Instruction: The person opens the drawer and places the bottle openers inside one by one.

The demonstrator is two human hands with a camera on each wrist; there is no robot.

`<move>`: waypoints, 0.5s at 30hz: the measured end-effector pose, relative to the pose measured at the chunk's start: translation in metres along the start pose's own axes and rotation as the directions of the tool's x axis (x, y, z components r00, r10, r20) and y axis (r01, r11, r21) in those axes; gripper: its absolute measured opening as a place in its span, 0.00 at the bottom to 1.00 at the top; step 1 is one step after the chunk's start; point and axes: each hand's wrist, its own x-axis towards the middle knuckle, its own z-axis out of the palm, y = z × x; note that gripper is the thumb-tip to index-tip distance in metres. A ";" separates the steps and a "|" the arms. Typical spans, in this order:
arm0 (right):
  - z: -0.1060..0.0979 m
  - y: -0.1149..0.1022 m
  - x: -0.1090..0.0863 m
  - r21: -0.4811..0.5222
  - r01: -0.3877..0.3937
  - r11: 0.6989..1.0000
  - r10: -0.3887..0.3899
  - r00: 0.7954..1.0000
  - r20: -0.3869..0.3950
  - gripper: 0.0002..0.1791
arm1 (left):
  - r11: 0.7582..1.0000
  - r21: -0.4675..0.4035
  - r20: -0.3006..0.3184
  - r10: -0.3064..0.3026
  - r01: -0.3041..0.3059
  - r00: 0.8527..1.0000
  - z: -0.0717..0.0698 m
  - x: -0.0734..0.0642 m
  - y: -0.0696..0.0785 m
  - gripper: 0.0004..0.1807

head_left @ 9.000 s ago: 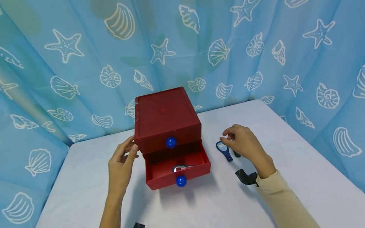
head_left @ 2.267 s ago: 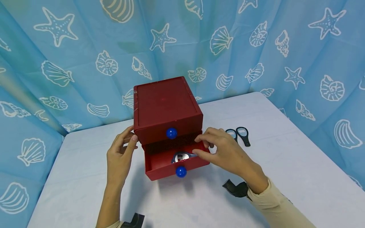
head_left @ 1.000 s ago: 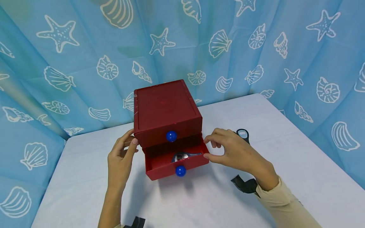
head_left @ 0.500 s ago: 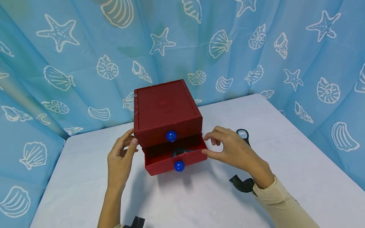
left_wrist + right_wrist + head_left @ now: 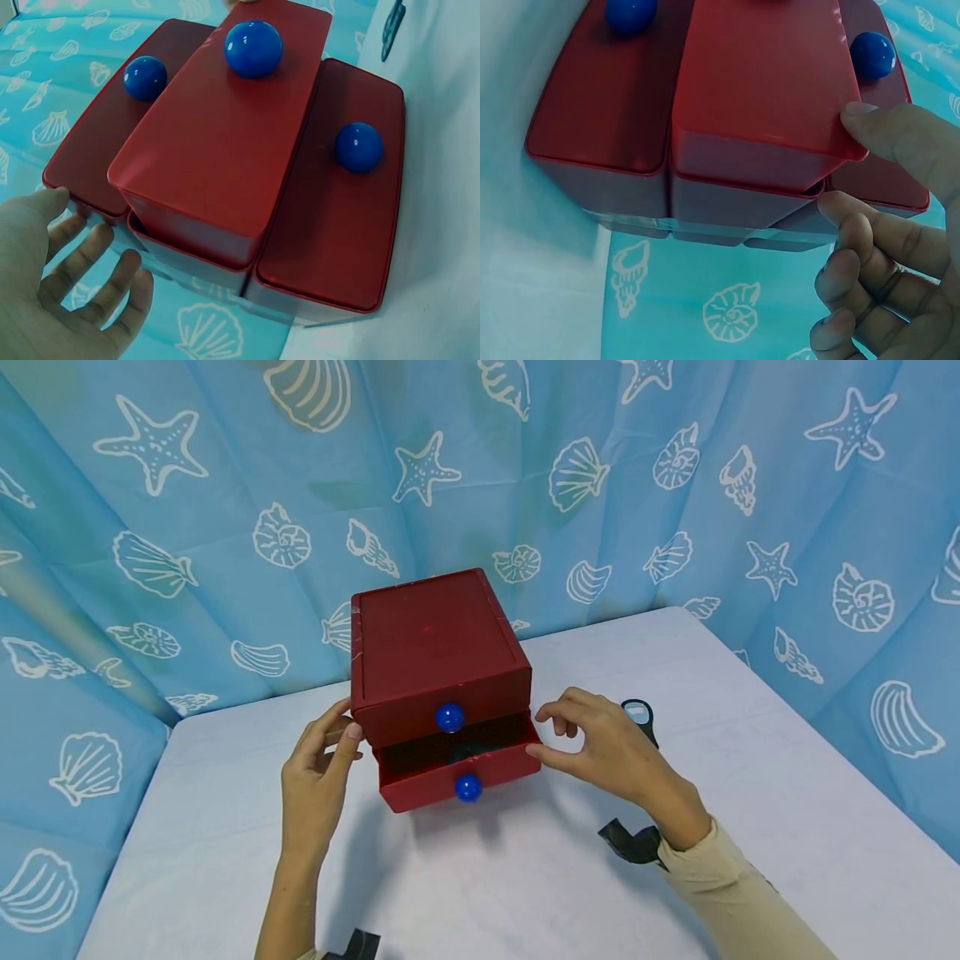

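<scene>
A red drawer cabinet [image 5: 435,639] with blue ball knobs stands on the table. Its middle drawer [image 5: 427,785] is partly pulled out, and a dark magnifying glass [image 5: 468,750] shows inside, mostly hidden behind the drawer front. My right hand [image 5: 615,752] has its thumb pressed on the right corner of that drawer front; the other fingers are loosely bent beside the cabinet. On the cabinet's left side, my left hand [image 5: 318,785] touches the front edge with its thumb, fingers spread along the side wall. The left wrist view shows the upper drawer [image 5: 112,135] and bottom drawer [image 5: 337,217] pushed in.
Right of the cabinet, a black-handled magnifying glass [image 5: 638,713] lies on the white table [image 5: 780,777], partly covered by my right hand. A blue shell-print curtain [image 5: 465,485] hangs behind the table and along its sides.
The middle drawer has slid partway back into the cabinet, the right thumb moving with it. Earlier, the right hand went from the magnifying glasses on the table to the drawer. The left hand stays at the cabinet.
</scene>
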 end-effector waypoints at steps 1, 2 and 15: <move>0.000 0.000 0.001 -0.002 -0.005 1.000 0.005 1.000 0.000 0.17 | 1.000 0.008 -0.001 -0.004 0.004 1.000 0.000 0.000 0.000 0.22; 0.001 0.000 0.001 -0.005 -0.009 1.000 0.009 1.000 0.000 0.17 | 1.000 0.014 -0.001 -0.007 0.007 1.000 0.000 0.000 0.001 0.22; 0.006 0.003 0.005 -0.011 -0.034 0.999 0.033 0.999 -0.039 0.17 | 0.998 0.056 -0.007 -0.038 0.038 0.999 0.002 -0.002 0.005 0.22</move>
